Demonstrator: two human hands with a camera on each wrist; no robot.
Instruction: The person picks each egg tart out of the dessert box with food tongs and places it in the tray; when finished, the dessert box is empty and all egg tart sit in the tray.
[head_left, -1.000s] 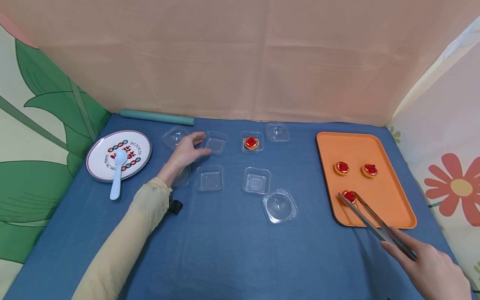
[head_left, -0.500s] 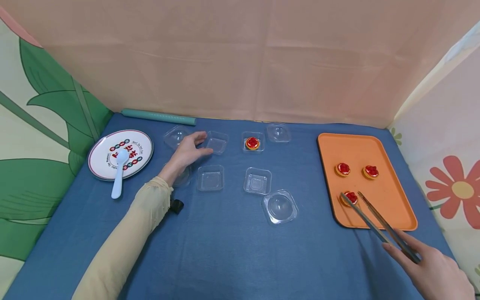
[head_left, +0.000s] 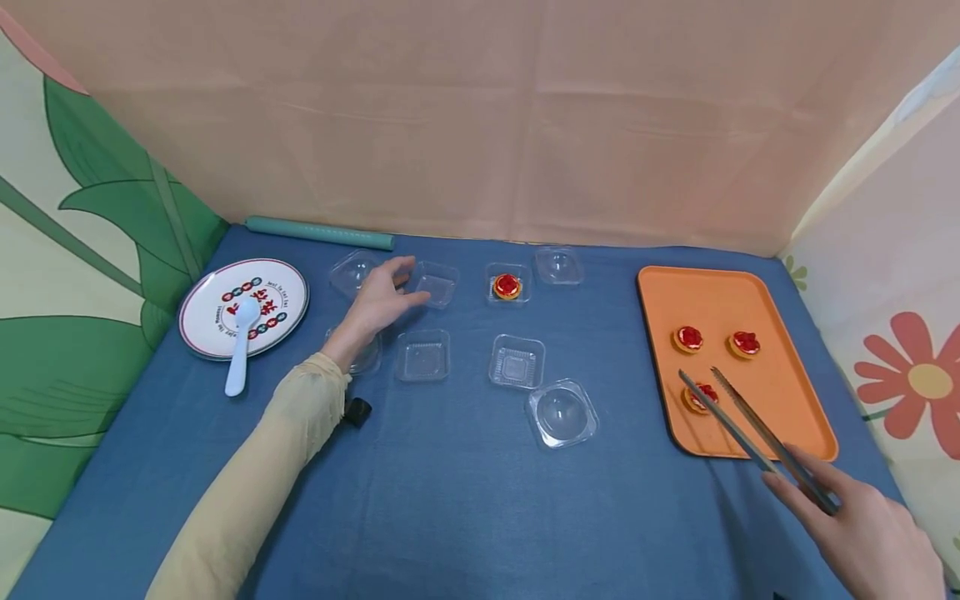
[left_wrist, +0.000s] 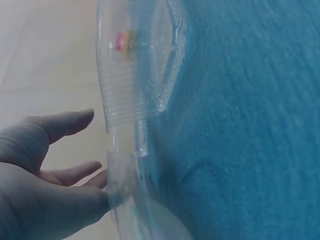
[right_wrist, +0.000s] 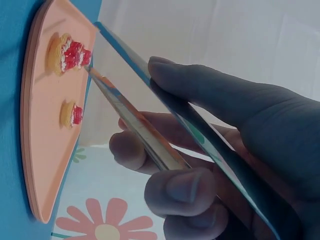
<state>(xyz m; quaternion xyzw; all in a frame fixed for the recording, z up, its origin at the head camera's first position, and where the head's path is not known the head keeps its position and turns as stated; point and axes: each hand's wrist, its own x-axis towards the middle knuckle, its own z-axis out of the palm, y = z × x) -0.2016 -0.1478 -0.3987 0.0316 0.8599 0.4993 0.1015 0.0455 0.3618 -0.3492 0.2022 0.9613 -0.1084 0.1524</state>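
In the head view, my left hand (head_left: 382,302) hovers at a clear plastic container (head_left: 435,284) at the back, fingers bent but spread. The left wrist view has the fingers apart, one overlapping the edge of the clear plastic; whether it touches is unclear. My right hand (head_left: 862,521) grips metal tongs (head_left: 765,442), their tips parted over the front tart (head_left: 696,400) on the orange tray (head_left: 795,417). That red-topped tart sits partly behind one tong arm. Two more tarts, one on the left (head_left: 687,339) and one on the right (head_left: 743,344), lie farther back on the tray.
Another tart (head_left: 507,287) sits in a clear container at the back middle. Around it are several clear bases and domed lids, including a near lid (head_left: 562,414). Stacked plates (head_left: 202,312) with a white spoon (head_left: 237,358) stand left. A teal roll (head_left: 318,232) lies along the back edge.
The tongs, first around the front tart, have parted and their tips have shifted up past it. That tart stays on the tray. My left hand has barely moved.
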